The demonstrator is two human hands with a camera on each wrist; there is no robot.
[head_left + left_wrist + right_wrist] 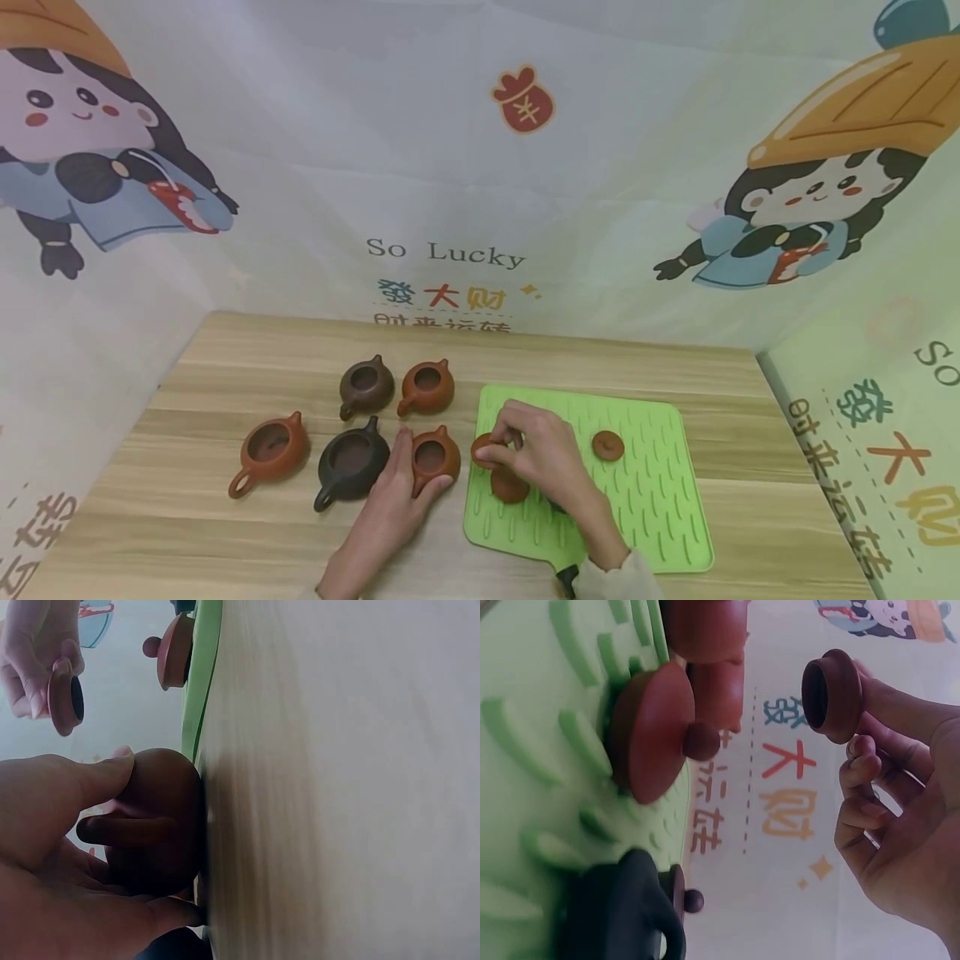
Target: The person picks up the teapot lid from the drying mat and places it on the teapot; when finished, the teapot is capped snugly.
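Note:
My left hand (390, 500) grips a small reddish-brown clay teapot (161, 817), thumb on one side and fingers on the other; the teapot stands upright on the table with its round mouth uncovered. Just right of it, my right hand (543, 446) pinches a reddish-brown teapot lid (841, 696) by its top, hollow underside facing down. This lid is raised above the left edge of the green mat (652, 517). Below it on the mat lies another reddish lid with a round knob (656, 739).
Left of my left hand stand a black teapot (352, 467) and a larger reddish teapot (288, 454). Behind are a dark brown teapot (378, 392) and an orange-brown one (442, 390), all lidless. The mat also holds a reddish lid (608, 446) and a black looped piece (622, 915).

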